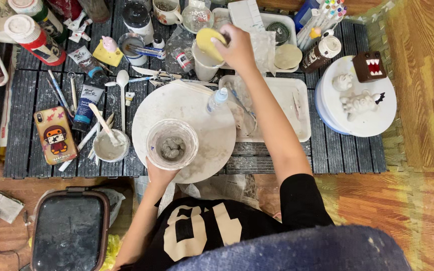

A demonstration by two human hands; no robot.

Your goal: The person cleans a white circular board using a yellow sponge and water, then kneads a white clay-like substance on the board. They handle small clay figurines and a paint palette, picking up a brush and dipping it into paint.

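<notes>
1. The round board, pale and clay-dusted, lies flat at frame centre on the dark slatted mat.
2. The white tray sits just right of it, smeared grey.
3. The clear cup, lower centre on the board, holds grey clay lumps. It looks light, thin-walled and slick with slip, so it is best gripped low around the wall. The left hand clasps its near side.
4. The yellow sponge, upper centre, looks soft and squashy. The right hand pinches its edge over a white cup.
5. The hands are well apart.
</notes>
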